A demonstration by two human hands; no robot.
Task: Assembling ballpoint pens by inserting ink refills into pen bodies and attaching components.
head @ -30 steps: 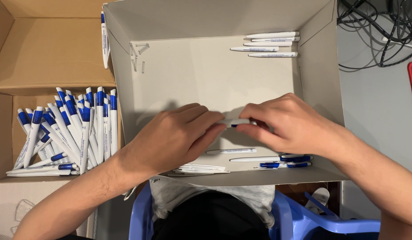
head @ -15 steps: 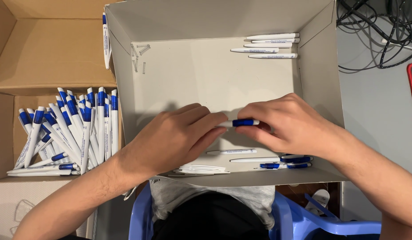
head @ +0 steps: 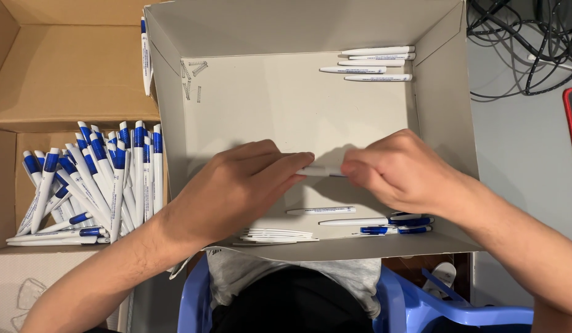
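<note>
Left hand [head: 236, 188] — fingers drawn together, pinching one end of a white pen [head: 320, 172] above the floor of the grey cardboard box [head: 267, 105]

Right hand [head: 400, 169] — fingers curled and closed on the pen's other end; only a short stretch of white barrel shows between the two hands, which are just apart

Below the hands, toward the person: one loose white pen barrel [head: 320, 211], a small flat stack of white parts [head: 276, 235] at the near wall, and under the right wrist a few blue pen pieces [head: 400, 225]

Beyond the right hand, at the far wall: four white barrels [head: 372, 63] lying side by side

Beyond the left hand, in the far corner: a few small metal springs [head: 192, 77]

Outside the left forearm: brown carton [head: 64, 74] holding a heap of finished blue-and-white pens [head: 91, 182]

Outside the right hand, off the box: black cables [head: 526, 43] on the grey tabletop

Beneath the box edge: blue plastic chair [head: 421, 308]
</note>
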